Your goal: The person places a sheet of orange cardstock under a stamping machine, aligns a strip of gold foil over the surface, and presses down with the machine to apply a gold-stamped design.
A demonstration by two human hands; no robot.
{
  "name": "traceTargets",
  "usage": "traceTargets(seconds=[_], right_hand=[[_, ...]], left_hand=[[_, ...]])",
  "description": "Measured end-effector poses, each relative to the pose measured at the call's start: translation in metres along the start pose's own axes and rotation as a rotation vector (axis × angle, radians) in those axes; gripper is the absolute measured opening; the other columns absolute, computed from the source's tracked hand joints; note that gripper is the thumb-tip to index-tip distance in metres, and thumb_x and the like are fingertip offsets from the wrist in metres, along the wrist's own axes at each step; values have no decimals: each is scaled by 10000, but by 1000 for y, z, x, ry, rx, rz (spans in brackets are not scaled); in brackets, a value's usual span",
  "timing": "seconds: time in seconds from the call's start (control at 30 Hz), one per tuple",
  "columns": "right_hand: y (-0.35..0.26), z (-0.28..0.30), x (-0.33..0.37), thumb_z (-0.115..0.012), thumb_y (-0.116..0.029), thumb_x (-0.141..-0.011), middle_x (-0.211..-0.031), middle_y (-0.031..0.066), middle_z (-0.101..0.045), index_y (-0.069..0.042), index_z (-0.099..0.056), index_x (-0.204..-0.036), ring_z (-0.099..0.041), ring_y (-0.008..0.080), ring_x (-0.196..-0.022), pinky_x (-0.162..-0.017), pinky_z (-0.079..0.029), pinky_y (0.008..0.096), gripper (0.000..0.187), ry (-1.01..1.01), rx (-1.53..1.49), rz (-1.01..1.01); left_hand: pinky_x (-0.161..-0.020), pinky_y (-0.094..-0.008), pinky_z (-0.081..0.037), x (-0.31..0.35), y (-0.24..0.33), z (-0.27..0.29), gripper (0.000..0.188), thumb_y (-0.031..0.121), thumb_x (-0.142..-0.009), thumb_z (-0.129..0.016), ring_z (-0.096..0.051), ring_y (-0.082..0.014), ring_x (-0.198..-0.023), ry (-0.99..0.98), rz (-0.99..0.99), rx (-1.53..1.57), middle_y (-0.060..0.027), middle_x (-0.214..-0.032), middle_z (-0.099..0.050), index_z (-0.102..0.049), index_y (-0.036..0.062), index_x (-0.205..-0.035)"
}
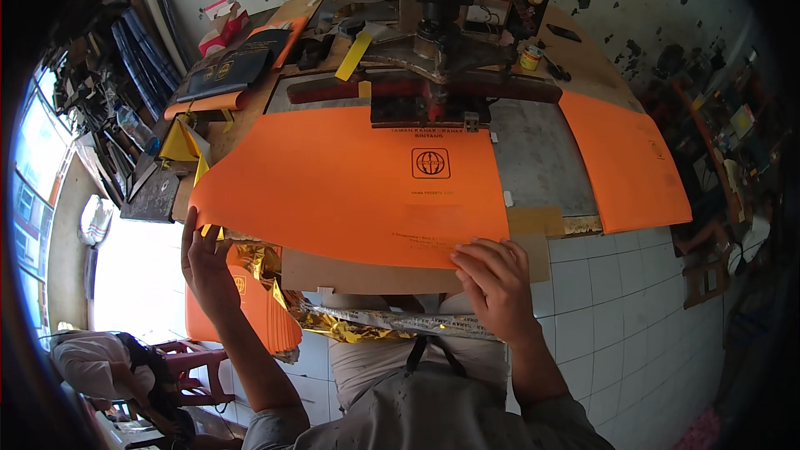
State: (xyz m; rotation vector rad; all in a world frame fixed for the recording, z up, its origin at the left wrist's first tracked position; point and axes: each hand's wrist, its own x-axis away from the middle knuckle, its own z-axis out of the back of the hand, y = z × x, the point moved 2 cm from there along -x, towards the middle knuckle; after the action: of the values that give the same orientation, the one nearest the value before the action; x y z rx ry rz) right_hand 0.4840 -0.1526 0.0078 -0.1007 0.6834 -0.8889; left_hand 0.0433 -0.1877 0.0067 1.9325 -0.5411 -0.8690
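Note:
A large orange card sheet [342,179] with a black printed emblem lies on the metal bed [537,162] of a stamping press [442,42]. My left hand [204,262] grips the sheet's near-left corner from below, thumb on its edge. My right hand [496,279] rests fingers-down on the sheet's near edge, over a brown cardboard backing [350,273]. A strip of gold and silver foil [375,321] runs under the table edge by my body.
A stack of printed orange sheets [625,158] lies at the right of the press. Dark blue covers [229,71] and more orange sheets sit at the back left. Orange sheets [267,312] hang below my left hand. A person sits at lower left [100,367].

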Motion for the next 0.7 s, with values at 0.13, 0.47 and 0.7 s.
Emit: traceTargets(seconds=[0.13,0.47,0.7], right_hand=[[-2,3,-8,-742,-64,-910,-1150,36,-747,-79,-750,-1166,-689,233,-1137,-1059,-428,467,257,109,72,-7],[7,25,-32,-748,8,-881,-1103,-8,-785,-98,-802,-1094,-726,189,-1082,-984,-440,393,243,379,184,36],[8,34,-46,-746,-1,-889,-1117,-25,-792,-108,-809,-1105,-720,173,-1085,-974,-441,381,250,437,231,92]], left_hand=[[-1073,-443,-461,-8,11,-9,598,321,-1098,-437,-542,-265,-1408,-2,56,-132,-171,-1561,-510,-434,-1,-1602],[-920,-329,-618,-8,12,-2,523,226,-1116,-451,-666,-236,-1260,74,7,-64,-166,-1471,-588,-459,-70,-1546],[-1019,-377,-484,-12,10,12,543,265,-1108,-463,-585,-242,-1366,34,38,-84,-151,-1523,-543,-462,14,-1589]])
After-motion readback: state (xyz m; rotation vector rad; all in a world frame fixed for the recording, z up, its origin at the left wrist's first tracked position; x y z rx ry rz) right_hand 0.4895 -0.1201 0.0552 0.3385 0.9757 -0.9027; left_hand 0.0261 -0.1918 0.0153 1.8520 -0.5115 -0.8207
